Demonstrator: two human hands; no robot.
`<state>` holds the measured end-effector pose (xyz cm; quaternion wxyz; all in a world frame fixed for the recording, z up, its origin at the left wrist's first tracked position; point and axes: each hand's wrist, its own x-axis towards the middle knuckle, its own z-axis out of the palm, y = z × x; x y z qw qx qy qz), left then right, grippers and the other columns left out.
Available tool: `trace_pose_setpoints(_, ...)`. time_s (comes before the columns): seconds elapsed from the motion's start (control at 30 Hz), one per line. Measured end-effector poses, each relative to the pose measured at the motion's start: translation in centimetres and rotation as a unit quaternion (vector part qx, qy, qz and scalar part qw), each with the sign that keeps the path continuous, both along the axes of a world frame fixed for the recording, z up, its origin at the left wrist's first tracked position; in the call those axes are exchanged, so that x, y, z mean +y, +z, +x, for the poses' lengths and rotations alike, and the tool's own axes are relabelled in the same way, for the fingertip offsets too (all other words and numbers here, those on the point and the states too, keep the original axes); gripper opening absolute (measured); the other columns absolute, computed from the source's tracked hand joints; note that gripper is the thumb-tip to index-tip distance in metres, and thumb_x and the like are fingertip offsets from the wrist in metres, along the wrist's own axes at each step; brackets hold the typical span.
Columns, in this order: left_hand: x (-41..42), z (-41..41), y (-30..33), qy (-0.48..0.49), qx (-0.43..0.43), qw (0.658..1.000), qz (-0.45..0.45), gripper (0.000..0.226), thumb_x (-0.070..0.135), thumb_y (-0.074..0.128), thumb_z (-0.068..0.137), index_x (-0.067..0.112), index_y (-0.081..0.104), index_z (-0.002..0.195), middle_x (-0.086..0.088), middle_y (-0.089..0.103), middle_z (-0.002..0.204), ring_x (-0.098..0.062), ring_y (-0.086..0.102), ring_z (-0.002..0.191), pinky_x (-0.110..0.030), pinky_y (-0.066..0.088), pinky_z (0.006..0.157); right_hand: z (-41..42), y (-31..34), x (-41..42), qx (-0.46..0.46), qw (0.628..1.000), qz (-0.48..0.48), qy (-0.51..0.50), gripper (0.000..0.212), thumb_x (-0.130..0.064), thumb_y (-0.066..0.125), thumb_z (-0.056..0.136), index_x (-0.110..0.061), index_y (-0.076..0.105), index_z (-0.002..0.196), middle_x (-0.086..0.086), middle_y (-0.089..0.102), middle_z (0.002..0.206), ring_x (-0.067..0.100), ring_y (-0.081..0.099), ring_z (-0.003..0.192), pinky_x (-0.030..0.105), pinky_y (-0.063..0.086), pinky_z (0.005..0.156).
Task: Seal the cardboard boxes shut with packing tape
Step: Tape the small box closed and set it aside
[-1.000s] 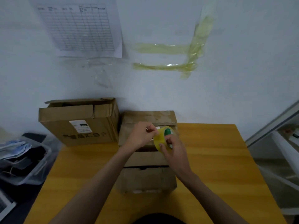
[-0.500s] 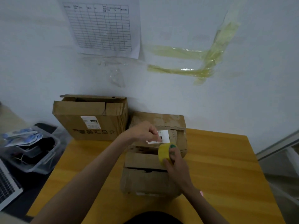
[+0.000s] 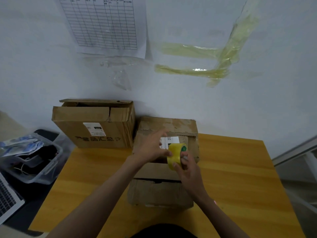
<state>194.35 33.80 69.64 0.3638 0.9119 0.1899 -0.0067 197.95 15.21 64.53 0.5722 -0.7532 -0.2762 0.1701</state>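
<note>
A worn cardboard box (image 3: pixel 159 191) stands on the yellow wooden table (image 3: pixel 240 186) right in front of me, its top flaps folded down with a dark gap between them. A second, larger box (image 3: pixel 96 127) with a loose top flap stands at the back left against the wall. My right hand (image 3: pixel 187 170) grips a yellow roll of packing tape (image 3: pixel 175 155) above the near box. My left hand (image 3: pixel 152 148) is beside the roll, its thumb and fingers touching the roll's edge. A white label (image 3: pixel 169 140) on the box shows between the hands.
A clear plastic bin (image 3: pixel 32 162) with cables and blue packets sits off the table's left edge. A laptop corner (image 3: pixel 8 200) shows at lower left. The wall behind carries a printed sheet (image 3: pixel 104 24) and old tape strips (image 3: pixel 197 66). A white frame (image 3: pixel 295 157) stands on the right.
My head has turned slightly left and tilted. My left hand has come back from the box label to the tape roll; my right hand keeps holding the roll over the box.
</note>
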Motion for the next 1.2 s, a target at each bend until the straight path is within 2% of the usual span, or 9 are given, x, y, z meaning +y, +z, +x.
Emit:
trace_pose_setpoints(0.07, -0.4, 0.0, -0.2, -0.059, -0.004, 0.998, 0.006, 0.068, 0.029, 0.076, 0.089, 0.026, 0.047, 0.150, 0.005, 0.051, 0.146, -0.012, 0.055, 0.115, -0.030, 0.046, 0.098, 0.4, 0.2, 0.1, -0.001, 1.000, 0.000, -0.001, 0.023, -0.008, 0.065, 0.095, -0.014, 0.051, 0.113, -0.001, 0.072, 0.100, 0.011, 0.070, 0.090, 0.024, 0.056, 0.068)
trace_pose_setpoints(0.17, -0.9, -0.1, -0.5, -0.068, -0.052, 0.996, 0.039, 0.049, 0.025, 0.068, 0.096, 0.018, 0.057, 0.143, 0.005, 0.057, 0.140, -0.012, 0.051, 0.126, -0.033, 0.042, 0.109, 1.2, 0.7, 0.7, -0.006, 1.000, 0.005, -0.010, 0.021, -0.006, 0.064, 0.095, -0.017, 0.051, 0.108, -0.001, 0.072, 0.091, 0.010, 0.068, 0.083, 0.021, 0.052, 0.065)
trace_pose_setpoints(0.37, -0.8, 0.0, 0.2, -0.063, -0.133, 0.986, 0.076, 0.031, 0.021, 0.067, 0.096, 0.017, 0.069, 0.126, 0.011, 0.060, 0.117, -0.002, 0.051, 0.106, -0.010, 0.037, 0.091, 2.2, 0.9, 0.7, 0.005, 1.000, 0.014, 0.003, 0.021, -0.011, 0.064, 0.097, -0.013, 0.051, 0.113, 0.002, 0.072, 0.094, 0.019, 0.069, 0.089, 0.044, 0.057, 0.075)
trace_pose_setpoints(0.5, 0.7, 0.4, 1.5, -0.072, -0.134, 0.985, 0.077, 0.015, 0.018, 0.066, 0.097, 0.015, 0.078, 0.106, 0.005, 0.071, 0.101, -0.005, 0.061, 0.090, -0.019, 0.048, 0.080, 2.1, 1.0, 0.5, 0.009, 0.999, 0.002, 0.043, 0.022, -0.010, 0.064, 0.096, -0.016, 0.052, 0.113, 0.002, 0.073, 0.098, 0.016, 0.070, 0.093, 0.028, 0.055, 0.074)
trace_pose_setpoints(0.6, 1.6, 0.5, 2.8, -0.118, -0.106, 0.982, 0.098, 0.011, 0.021, 0.073, 0.092, 0.016, 0.080, 0.100, 0.008, 0.071, 0.093, -0.004, 0.063, 0.084, -0.022, 0.053, 0.077, 2.1, 1.4, 0.3, -0.002, 0.998, -0.010, 0.059, 0.024, -0.009, 0.066, 0.095, -0.018, 0.052, 0.112, -0.001, 0.073, 0.098, 0.012, 0.070, 0.092, 0.024, 0.054, 0.072)
trace_pose_setpoints(0.73, 2.0, 0.8, 3.9, -0.140, -0.086, 0.980, 0.113, 0.008, 0.023, 0.075, 0.090, 0.017, 0.079, 0.093, 0.011, 0.069, 0.082, -0.002, 0.063, 0.076, -0.022, 0.054, 0.073, 2.3, 2.2, 0.2, -0.035, 0.995, -0.019, 0.087, 0.021, -0.023, 0.065, 0.094, -0.020, 0.051, 0.109, -0.007, 0.069, 0.090, 0.016, 0.066, 0.082, 0.041, 0.053, 0.069)
trace_pose_setpoints(0.9, 2.0, 1.1, 4.3, -0.159, -0.054, 0.977, 0.131, 0.003, 0.023, 0.075, 0.089, 0.020, 0.075, 0.089, 0.009, 0.070, 0.083, -0.002, 0.063, 0.078, -0.021, 0.054, 0.072, 2.3, 3.0, -0.1, -0.074, 0.991, -0.043, 0.102, 0.022, -0.015, 0.066, 0.095, -0.019, 0.049, 0.109, -0.030, 0.065, 0.091, 0.000, 0.062, 0.083, 0.018, 0.044, 0.064)
trace_pose_setpoints(1.1, 1.8, 1.0, 4.0, -0.186, -0.021, 0.968, 0.167, 0.019, 0.019, 0.074, 0.080, 0.026, 0.058, 0.072, 0.008, 0.062, 0.072, -0.008, 0.055, 0.068, -0.031, 0.050, 0.065, 2.0, 3.0, -0.3, -0.079, 0.990, -0.048, 0.103, 0.024, -0.012, 0.068, 0.093, -0.015, 0.052, 0.110, -0.025, 0.063, 0.093, 0.006, 0.059, 0.082, 0.031, 0.047, 0.067)
trace_pose_setpoints(1.2, 1.7, 0.9, 3.8, -0.191, -0.015, 0.970, 0.147, 0.027, 0.020, 0.074, 0.079, 0.029, 0.050, 0.070, 0.006, 0.058, 0.073, -0.013, 0.054, 0.070, -0.031, 0.045, 0.063, 1.9, 2.9, -0.5, -0.082, 0.989, -0.043, 0.113, 0.023, -0.013, 0.068, 0.093, -0.017, 0.052, 0.110, -0.022, 0.063, 0.093, 0.007, 0.060, 0.083, 0.026, 0.047, 0.066)
